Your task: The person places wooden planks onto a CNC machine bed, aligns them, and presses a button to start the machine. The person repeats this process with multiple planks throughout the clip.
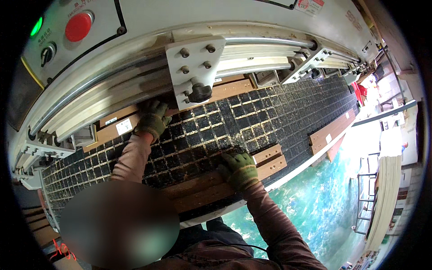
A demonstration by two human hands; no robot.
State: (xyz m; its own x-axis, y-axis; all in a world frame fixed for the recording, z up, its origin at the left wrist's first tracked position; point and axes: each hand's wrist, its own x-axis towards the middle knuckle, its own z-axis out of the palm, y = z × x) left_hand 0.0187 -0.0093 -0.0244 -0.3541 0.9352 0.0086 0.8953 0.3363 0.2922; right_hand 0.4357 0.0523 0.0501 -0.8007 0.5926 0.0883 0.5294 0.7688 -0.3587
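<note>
My left hand (153, 120), in a green work glove, reaches to the far side of the black gridded bed (198, 130). Its fingers curl at a brown wooden board (108, 130) lying along the machine's rail, their tips partly lost in shadow. Closer to me, my gloved right hand (240, 171) is closed over a pair of narrow brown wooden boards (198, 191) lying side by side. Their right ends (272, 165), with drilled holes, stick out past the hand. Another stretch of drilled brown board (231, 90) shows beyond the white bracket.
A white bracket (193, 63) with a black knob hangs from metal rails beside my left hand. The panel carries a red button (78, 27) and a black switch (48, 54). More brown boards (330, 132) lie at the bed's right edge. Long pale boards (384, 193) are stacked farther right.
</note>
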